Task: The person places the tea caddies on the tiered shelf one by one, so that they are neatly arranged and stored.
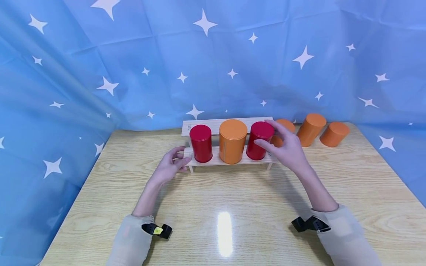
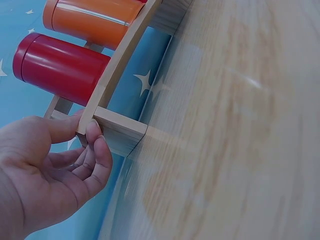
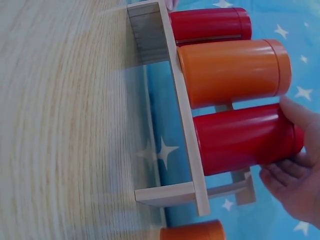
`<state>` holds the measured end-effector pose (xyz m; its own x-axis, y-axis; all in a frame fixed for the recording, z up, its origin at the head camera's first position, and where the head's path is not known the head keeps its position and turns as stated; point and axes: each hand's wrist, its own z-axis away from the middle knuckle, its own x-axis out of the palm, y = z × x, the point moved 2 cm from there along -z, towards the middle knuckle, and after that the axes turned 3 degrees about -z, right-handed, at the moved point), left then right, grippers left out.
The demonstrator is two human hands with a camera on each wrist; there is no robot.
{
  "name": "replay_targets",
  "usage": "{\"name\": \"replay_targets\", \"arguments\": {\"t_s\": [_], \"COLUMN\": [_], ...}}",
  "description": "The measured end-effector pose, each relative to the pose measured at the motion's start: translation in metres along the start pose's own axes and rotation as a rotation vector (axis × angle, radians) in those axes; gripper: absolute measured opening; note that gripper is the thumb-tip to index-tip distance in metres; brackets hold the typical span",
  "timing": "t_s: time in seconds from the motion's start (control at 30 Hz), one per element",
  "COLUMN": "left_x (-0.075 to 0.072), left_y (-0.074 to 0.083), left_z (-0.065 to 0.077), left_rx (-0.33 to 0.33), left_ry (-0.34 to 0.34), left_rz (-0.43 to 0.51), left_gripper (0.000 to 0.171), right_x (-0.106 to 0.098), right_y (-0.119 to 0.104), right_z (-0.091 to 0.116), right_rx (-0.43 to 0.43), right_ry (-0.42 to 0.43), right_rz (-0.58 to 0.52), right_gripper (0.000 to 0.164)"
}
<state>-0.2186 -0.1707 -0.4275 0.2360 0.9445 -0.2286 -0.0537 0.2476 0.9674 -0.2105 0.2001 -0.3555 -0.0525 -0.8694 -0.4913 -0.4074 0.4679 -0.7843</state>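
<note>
- A two-step wooden rack (image 1: 213, 124) stands on a pale wood-grain table (image 1: 259, 221).
- On the rack's lower step, three upright canisters stand in a row: left red canister (image 1: 202, 146), larger orange canister (image 1: 232, 147) in the middle, right red canister (image 3: 245, 140).
- At the rack's left end, the person's left hand (image 1: 169, 165) pinches the lower step's corner between thumb and fingers.
- Toward the rack's right end, the right hand (image 1: 287, 149) grips the right red canister near its top, thumb opposite fingers.
- Right of the rack are three more orange canisters (image 1: 311, 130).
- Behind the rack hangs a starry blue cloth (image 1: 143, 48).
</note>
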Motion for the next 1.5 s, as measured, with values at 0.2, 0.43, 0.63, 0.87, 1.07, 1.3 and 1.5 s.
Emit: {"name": "replay_targets", "arguments": {"t_s": [0.2,0.43,0.63,0.87,1.07,1.3,1.5], "left_x": [0.0,0.0,0.001,0.001,0.001,0.002,0.001], "left_y": [0.001,0.001,0.001,0.001,0.003,0.003,0.002], "left_z": [0.001,0.001,0.001,0.002,0.001,0.001,0.001], "left_rx": [-0.004,0.0,-0.007,-0.011,-0.01,0.011,0.01], "left_ry": [0.003,-0.003,-0.009,-0.005,0.003,0.007,0.004], "left_rz": [-0.006,0.001,0.005,0.007,0.009,0.012,0.019], "left_gripper": [0.062,0.062,0.064,0.064,0.063,0.061,0.061], "right_x": [-0.001,-0.011,-0.027,-0.047,-0.066,-0.091,-0.113], "right_y": [-0.002,-0.004,0.0,0.007,0.021,0.041,0.052], "right_z": [0.001,0.003,0.006,0.009,0.011,0.013,0.017], "right_rx": [0.03,0.064,0.036,0.006,-0.003,0.044,0.087], "right_ry": [-0.02,0.0,0.066,0.133,0.161,0.184,0.211], "right_rz": [0.0,-0.019,-0.036,-0.047,-0.036,0.002,0.002], "right_gripper": [0.073,0.067,0.056,0.049,0.047,0.049,0.049]}}
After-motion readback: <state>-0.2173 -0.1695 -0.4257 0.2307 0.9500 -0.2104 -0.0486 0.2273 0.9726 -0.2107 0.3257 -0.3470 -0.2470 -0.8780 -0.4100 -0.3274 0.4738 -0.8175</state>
